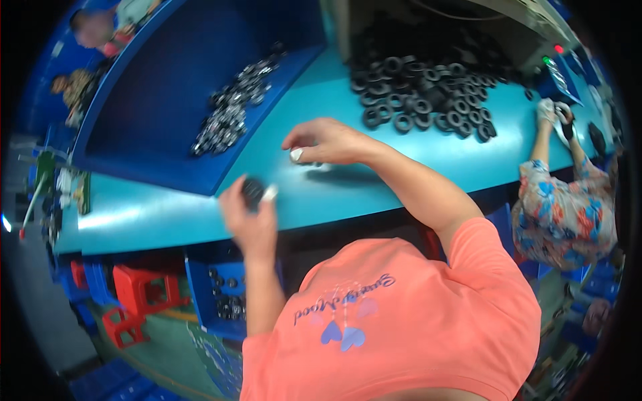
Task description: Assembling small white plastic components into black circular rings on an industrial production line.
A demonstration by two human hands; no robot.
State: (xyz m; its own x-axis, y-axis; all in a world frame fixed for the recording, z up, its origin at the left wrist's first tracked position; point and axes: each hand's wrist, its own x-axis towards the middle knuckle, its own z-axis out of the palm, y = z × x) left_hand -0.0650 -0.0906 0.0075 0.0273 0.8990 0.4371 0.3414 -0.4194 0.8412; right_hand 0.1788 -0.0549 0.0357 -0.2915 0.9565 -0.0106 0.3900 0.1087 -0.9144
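My left hand (251,217) is closed round a black round part (253,192), held just above the turquoise table near its front edge. White covers show on a fingertip of this hand and on one of the right. My right hand (328,142) is over the middle of the table, palm down, its fingers bent in toward the thumb. Something small and blurred shows beneath it; whether the fingers grip it is hidden. Beyond the hands, a heap of black rings (421,105) lies on the table.
A blue open-sided bin (154,87) at the left holds many shiny small parts (231,110). Below the table's edge sits a blue crate (200,287) with black round parts. Red stools (144,287) stand at the lower left. At the right a co-worker's gloved hands (555,110) are busy.
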